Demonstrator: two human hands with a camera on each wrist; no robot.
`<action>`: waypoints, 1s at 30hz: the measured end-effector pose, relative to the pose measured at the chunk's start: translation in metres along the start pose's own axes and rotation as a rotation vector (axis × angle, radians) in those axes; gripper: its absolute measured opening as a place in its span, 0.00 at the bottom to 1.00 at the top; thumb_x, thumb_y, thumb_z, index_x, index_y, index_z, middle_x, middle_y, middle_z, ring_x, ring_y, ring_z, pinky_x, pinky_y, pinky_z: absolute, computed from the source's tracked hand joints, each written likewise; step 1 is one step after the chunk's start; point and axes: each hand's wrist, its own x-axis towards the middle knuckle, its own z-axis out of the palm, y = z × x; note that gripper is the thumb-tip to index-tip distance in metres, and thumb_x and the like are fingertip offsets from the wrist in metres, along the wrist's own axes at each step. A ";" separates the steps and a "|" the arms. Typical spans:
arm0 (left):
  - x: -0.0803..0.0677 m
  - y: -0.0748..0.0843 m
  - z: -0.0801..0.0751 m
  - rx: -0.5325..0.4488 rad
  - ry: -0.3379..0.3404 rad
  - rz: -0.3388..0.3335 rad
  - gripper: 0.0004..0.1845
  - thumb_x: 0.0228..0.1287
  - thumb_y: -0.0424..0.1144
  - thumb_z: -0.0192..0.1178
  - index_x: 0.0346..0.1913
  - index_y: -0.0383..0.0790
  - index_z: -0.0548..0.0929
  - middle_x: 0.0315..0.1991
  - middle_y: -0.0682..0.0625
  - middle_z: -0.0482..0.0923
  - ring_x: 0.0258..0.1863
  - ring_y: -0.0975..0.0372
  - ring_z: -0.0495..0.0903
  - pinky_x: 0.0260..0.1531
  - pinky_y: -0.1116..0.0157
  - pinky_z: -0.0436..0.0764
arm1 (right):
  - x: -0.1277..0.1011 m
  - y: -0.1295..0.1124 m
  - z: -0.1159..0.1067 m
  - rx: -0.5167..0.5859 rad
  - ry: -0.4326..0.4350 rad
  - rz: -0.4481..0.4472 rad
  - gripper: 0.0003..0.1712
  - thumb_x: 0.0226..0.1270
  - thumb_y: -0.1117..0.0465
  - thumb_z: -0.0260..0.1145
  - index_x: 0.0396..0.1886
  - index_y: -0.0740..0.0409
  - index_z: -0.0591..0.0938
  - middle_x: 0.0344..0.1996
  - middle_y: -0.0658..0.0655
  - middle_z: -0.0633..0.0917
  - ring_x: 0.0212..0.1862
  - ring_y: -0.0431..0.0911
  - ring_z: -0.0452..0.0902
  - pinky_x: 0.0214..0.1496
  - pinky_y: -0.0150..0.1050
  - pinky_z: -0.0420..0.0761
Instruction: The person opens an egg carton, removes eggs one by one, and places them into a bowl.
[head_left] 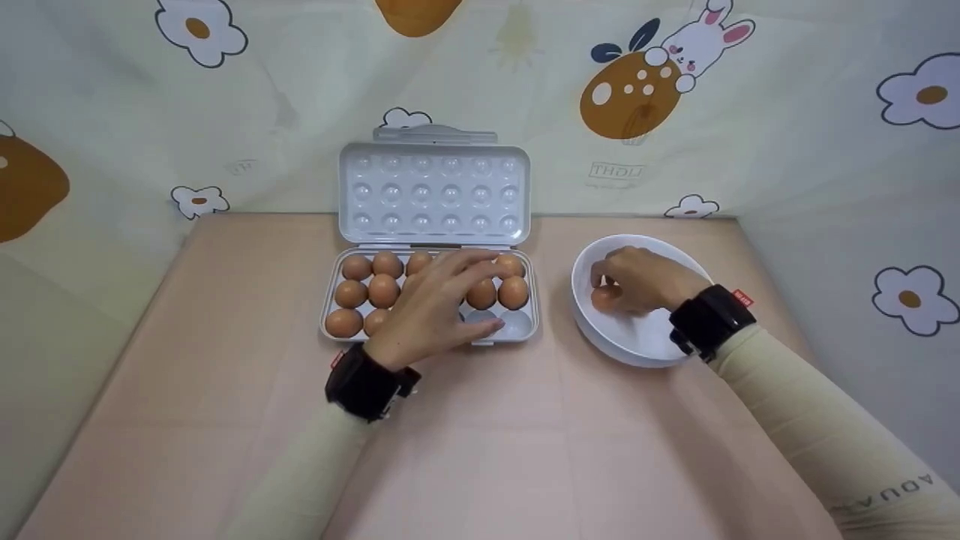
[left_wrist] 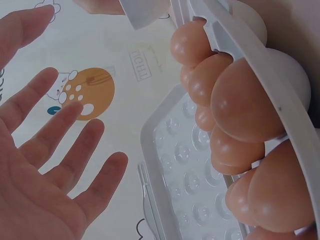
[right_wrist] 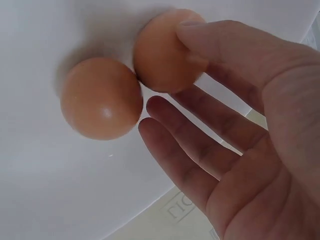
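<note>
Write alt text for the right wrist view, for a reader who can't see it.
A right hand holds a brown egg between thumb and fingers, inside a white bowl. A second egg, also brown, lies close against it. Below, past the bowl's rim, a pale cloth with printed letters shows.

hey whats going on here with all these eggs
A person is handling eggs with both hands over a table. The right hand pinches an egg inside a white bowl, where a second egg lies beside it. The left hand, fingers spread, hovers over an egg box whose lid stands open. The box holds rows of eggs, with empty wells at its front right.
</note>
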 end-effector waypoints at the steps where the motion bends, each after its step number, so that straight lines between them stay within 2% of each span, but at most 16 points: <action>1: 0.000 0.000 0.000 -0.001 0.002 0.001 0.35 0.60 0.47 0.79 0.71 0.53 0.80 0.70 0.48 0.76 0.70 0.53 0.74 0.66 0.49 0.74 | 0.000 0.000 0.000 0.013 -0.010 0.006 0.10 0.67 0.73 0.67 0.45 0.61 0.88 0.32 0.57 0.82 0.34 0.48 0.79 0.36 0.38 0.82; 4: 0.000 -0.001 -0.002 -0.001 0.008 0.004 0.34 0.60 0.47 0.79 0.70 0.55 0.81 0.70 0.49 0.77 0.70 0.54 0.74 0.66 0.48 0.72 | -0.002 -0.001 -0.001 0.048 -0.033 0.026 0.11 0.70 0.71 0.66 0.48 0.61 0.87 0.34 0.58 0.82 0.34 0.47 0.80 0.32 0.37 0.83; 7: -0.001 -0.003 -0.006 0.010 0.007 0.000 0.32 0.60 0.47 0.79 0.69 0.56 0.82 0.70 0.48 0.77 0.70 0.53 0.74 0.68 0.48 0.70 | -0.004 -0.002 -0.003 0.035 -0.028 0.021 0.13 0.70 0.69 0.65 0.51 0.62 0.87 0.38 0.59 0.84 0.37 0.48 0.81 0.35 0.38 0.84; 11: -0.003 -0.008 -0.012 0.026 -0.011 -0.008 0.30 0.61 0.48 0.78 0.67 0.54 0.83 0.69 0.48 0.78 0.69 0.50 0.74 0.68 0.50 0.72 | -0.010 -0.008 -0.011 0.016 -0.003 0.029 0.17 0.70 0.65 0.67 0.57 0.60 0.86 0.49 0.62 0.86 0.41 0.49 0.82 0.49 0.44 0.85; 14: -0.005 -0.011 -0.016 0.035 -0.034 -0.035 0.30 0.61 0.47 0.79 0.67 0.53 0.83 0.69 0.49 0.78 0.68 0.50 0.74 0.65 0.51 0.75 | -0.017 -0.018 -0.022 0.068 0.032 0.057 0.21 0.70 0.63 0.69 0.62 0.57 0.84 0.57 0.60 0.85 0.45 0.51 0.84 0.58 0.51 0.83; 17: -0.007 -0.014 -0.019 0.054 -0.056 -0.067 0.31 0.60 0.45 0.79 0.67 0.53 0.83 0.68 0.49 0.78 0.68 0.52 0.74 0.65 0.52 0.76 | -0.025 -0.028 -0.032 0.113 0.128 0.037 0.23 0.71 0.62 0.71 0.65 0.55 0.83 0.59 0.58 0.84 0.54 0.54 0.82 0.64 0.55 0.81; 20: -0.008 -0.016 -0.021 0.066 -0.076 -0.085 0.32 0.59 0.42 0.78 0.68 0.52 0.83 0.68 0.48 0.79 0.69 0.52 0.74 0.67 0.51 0.75 | -0.032 -0.036 -0.038 0.119 0.272 -0.018 0.25 0.71 0.63 0.73 0.67 0.55 0.81 0.62 0.58 0.83 0.62 0.56 0.79 0.68 0.57 0.79; 23: -0.010 -0.018 -0.020 0.073 -0.104 -0.097 0.31 0.57 0.38 0.77 0.66 0.50 0.84 0.64 0.48 0.80 0.66 0.52 0.75 0.64 0.52 0.76 | -0.040 -0.043 -0.042 0.145 0.407 -0.062 0.29 0.71 0.63 0.74 0.70 0.54 0.79 0.66 0.58 0.81 0.65 0.56 0.78 0.66 0.56 0.81; 25: -0.010 -0.018 -0.018 0.077 -0.124 -0.108 0.26 0.56 0.35 0.75 0.60 0.49 0.87 0.57 0.49 0.81 0.59 0.52 0.75 0.56 0.54 0.77 | -0.044 -0.047 -0.043 0.186 0.486 -0.088 0.31 0.70 0.64 0.74 0.72 0.52 0.78 0.67 0.56 0.80 0.66 0.54 0.78 0.63 0.55 0.83; 27: -0.010 -0.019 -0.016 0.079 -0.148 -0.118 0.18 0.55 0.32 0.73 0.50 0.47 0.88 0.50 0.51 0.80 0.52 0.52 0.73 0.48 0.57 0.75 | -0.048 -0.051 -0.043 0.236 0.551 -0.105 0.33 0.70 0.65 0.74 0.73 0.51 0.77 0.69 0.55 0.79 0.67 0.53 0.77 0.62 0.55 0.85; 30: -0.009 -0.021 -0.011 0.074 -0.189 -0.128 0.11 0.54 0.28 0.69 0.40 0.46 0.87 0.44 0.51 0.78 0.48 0.52 0.68 0.43 0.58 0.70 | -0.051 -0.057 -0.041 0.300 0.635 -0.120 0.36 0.70 0.66 0.74 0.75 0.50 0.75 0.71 0.53 0.77 0.69 0.52 0.75 0.63 0.54 0.85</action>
